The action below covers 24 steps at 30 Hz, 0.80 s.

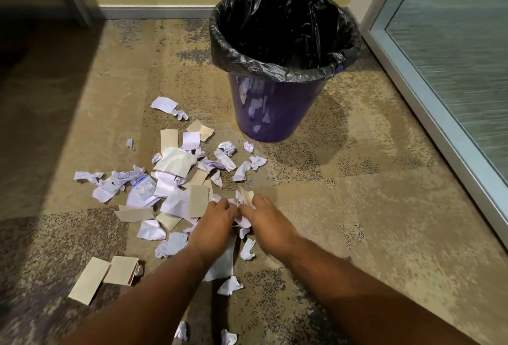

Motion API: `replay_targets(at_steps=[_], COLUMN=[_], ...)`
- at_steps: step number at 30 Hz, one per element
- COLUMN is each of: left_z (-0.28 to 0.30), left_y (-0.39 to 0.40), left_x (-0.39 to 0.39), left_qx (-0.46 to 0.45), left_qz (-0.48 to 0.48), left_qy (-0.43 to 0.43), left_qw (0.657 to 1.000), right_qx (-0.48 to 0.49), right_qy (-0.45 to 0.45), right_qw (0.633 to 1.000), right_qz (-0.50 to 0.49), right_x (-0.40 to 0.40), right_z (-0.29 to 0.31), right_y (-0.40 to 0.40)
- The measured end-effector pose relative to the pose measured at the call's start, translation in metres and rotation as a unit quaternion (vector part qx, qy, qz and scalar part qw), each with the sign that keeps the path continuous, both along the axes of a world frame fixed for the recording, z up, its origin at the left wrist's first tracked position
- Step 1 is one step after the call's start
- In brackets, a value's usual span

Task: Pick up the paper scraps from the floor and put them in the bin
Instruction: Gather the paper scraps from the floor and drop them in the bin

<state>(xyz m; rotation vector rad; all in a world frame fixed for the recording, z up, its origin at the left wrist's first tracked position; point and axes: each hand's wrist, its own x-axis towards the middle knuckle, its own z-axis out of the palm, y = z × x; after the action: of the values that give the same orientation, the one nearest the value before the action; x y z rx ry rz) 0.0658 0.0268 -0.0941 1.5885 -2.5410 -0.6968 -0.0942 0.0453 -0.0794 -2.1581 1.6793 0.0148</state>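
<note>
Where paper scraps (176, 180) litter the carpeted floor (357, 207) before a purple bin (272, 108) lined in black, left hand (213, 221) and right hand (270, 223) side by side, fingers curled, gathering white scraps between them.

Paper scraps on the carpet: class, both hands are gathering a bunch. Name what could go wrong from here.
1. The left hand and right hand pinch only a loose cluster of scraps; small pieces may drop on the way to the bin.
2. The bin liner sags inward at the rim, so paper could catch there.
3. Outlying bits, like the scrap far left, may be missed.
</note>
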Motion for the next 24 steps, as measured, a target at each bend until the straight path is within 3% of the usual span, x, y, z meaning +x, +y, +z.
replay_targets(at_steps=[7,13,16,19,24], left_z=[0.005,0.021,0.039,0.064,0.120], left_y=[0.010,0.010,0.001,-0.011,-0.040], left_x=[-0.008,-0.010,-0.011,-0.013,-0.023], left_qx=[0.031,0.037,-0.021,-0.106,-0.253], left_qz=[0.009,0.014,-0.011,-0.022,-0.013], left_qy=[0.004,0.085,0.107,0.122,0.181], left_qw=[0.999,0.996,0.994,0.987,0.950], right_qx=[0.017,-0.021,-0.057,-0.154,-0.313], right_qy=[-0.072,-0.086,-0.098,-0.098,-0.112], right_qw=[0.997,0.994,0.989,0.976,0.934], right_qz=[-0.030,-0.068,-0.091,-0.122,-0.133], right_x=[-0.003,-0.004,-0.005,-0.004,-0.008], right_z=[-0.005,0.014,0.028,0.051,0.114], right_y=[0.017,0.019,0.014,0.005,-0.020])
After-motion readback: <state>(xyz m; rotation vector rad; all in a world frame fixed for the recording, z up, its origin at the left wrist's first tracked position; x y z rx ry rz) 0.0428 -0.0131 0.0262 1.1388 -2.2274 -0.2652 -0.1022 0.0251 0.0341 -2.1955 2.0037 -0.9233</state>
